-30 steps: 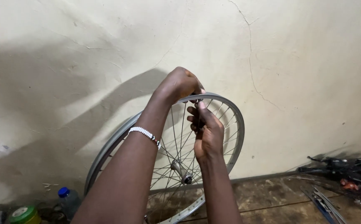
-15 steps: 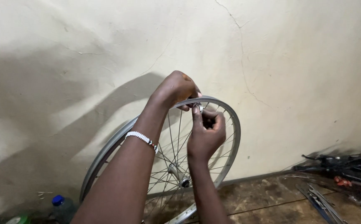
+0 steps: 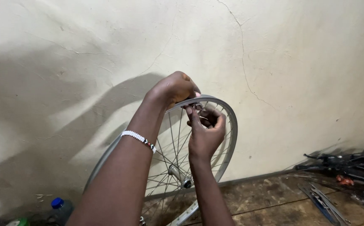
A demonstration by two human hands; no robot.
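Here the bicycle wheel (image 3: 228, 138) stands upright against the cracked wall (image 3: 274, 50), its hub (image 3: 178, 175) low at six o'clock. At the rim's twelve o'clock, the left hand (image 3: 172, 88) is clenched over the rim, while the right hand (image 3: 206, 133) pinches a small metal part there. A blue-capped bottle (image 3: 58, 208) stands on the floor at eight o'clock.

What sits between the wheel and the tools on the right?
Head view: nothing between the wheel and the tools except bare wooden floor and the cracked wall behind.
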